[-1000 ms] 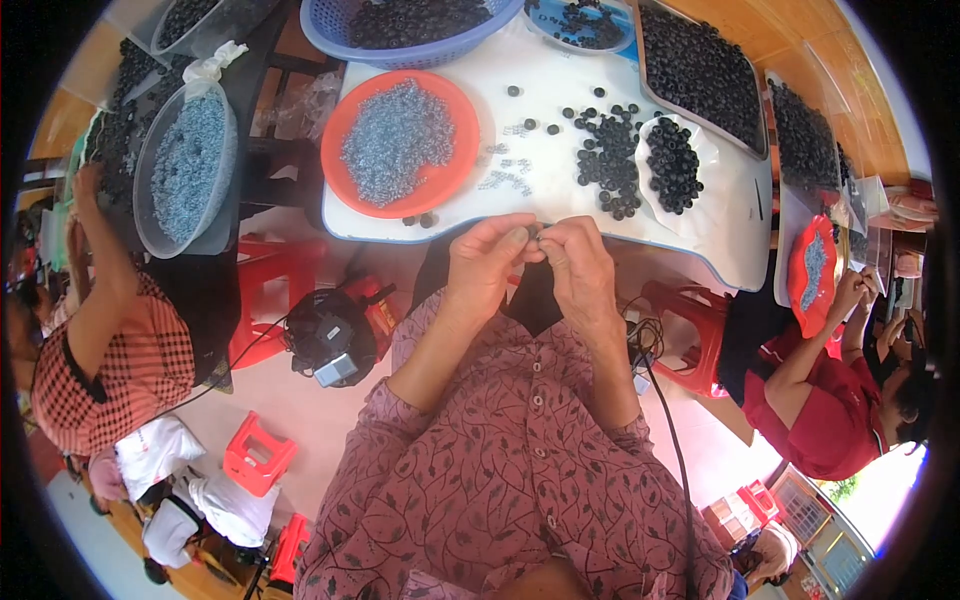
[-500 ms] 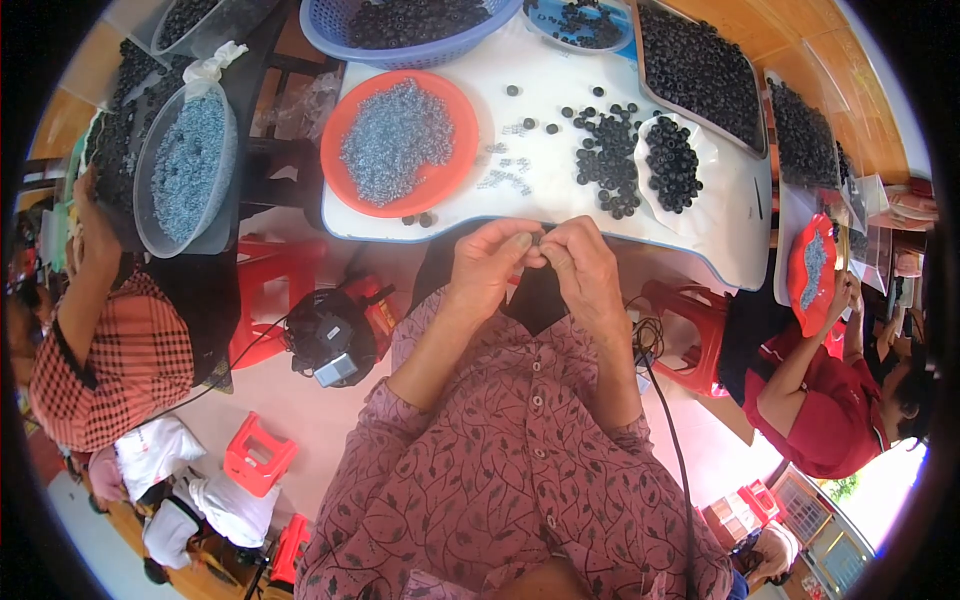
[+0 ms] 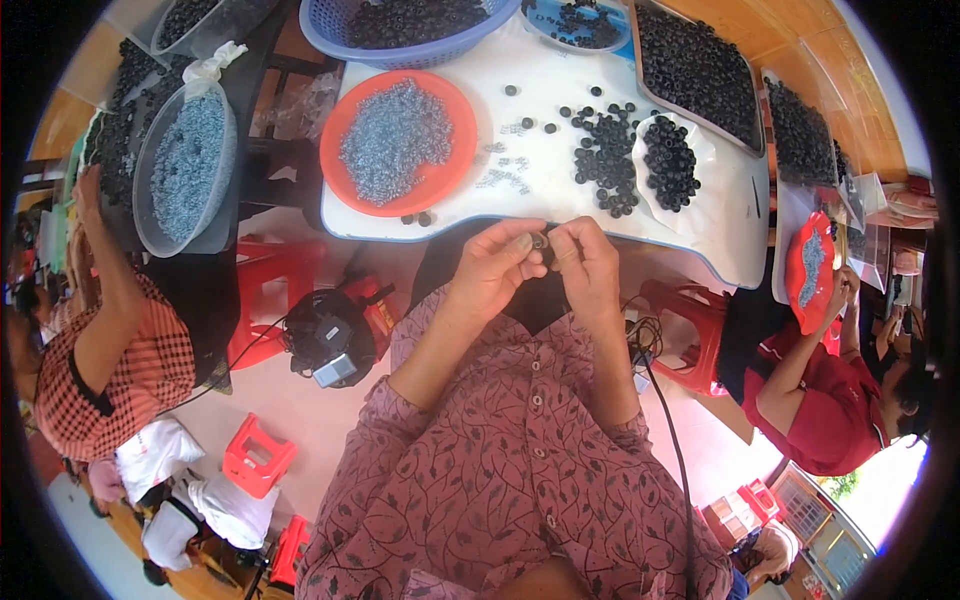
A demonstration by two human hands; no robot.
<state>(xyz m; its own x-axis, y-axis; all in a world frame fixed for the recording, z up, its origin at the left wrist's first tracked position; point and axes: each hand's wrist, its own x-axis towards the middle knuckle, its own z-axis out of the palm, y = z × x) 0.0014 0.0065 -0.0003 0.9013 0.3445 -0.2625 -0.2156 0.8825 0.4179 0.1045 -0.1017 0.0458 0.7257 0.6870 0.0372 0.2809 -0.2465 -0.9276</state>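
Note:
My left hand (image 3: 492, 262) pinches a small dark round piece with a hole (image 3: 540, 242) between thumb and fingertips, just off the table's near edge. Close beside it, my right hand (image 3: 587, 262) has thumb and forefinger pressed together; anything between them is too small to make out. Beyond my hands, an orange-red plate (image 3: 455, 178) holds a heap of small shiny grey metal pieces (image 3: 395, 140). Some of these pieces (image 3: 505, 175) also lie loose in the table's middle. To the right, loose black round pieces (image 3: 603, 160) are scattered beside a white scalloped dish (image 3: 708, 150) holding more of them.
On the white table (image 3: 460, 222) stand a blue basket (image 3: 325, 40), a blue-rimmed bowl (image 3: 570, 45) and a metal tray (image 3: 765, 140) of black pieces. A co-worker in checked cloth (image 3: 120, 370) sits left, another in red (image 3: 825, 410) right. Red stools (image 3: 690, 330) flank me.
My right fingers have drawn slightly away to the right from my left fingertips, so the dark round piece now shows. The left co-worker's arm has shifted.

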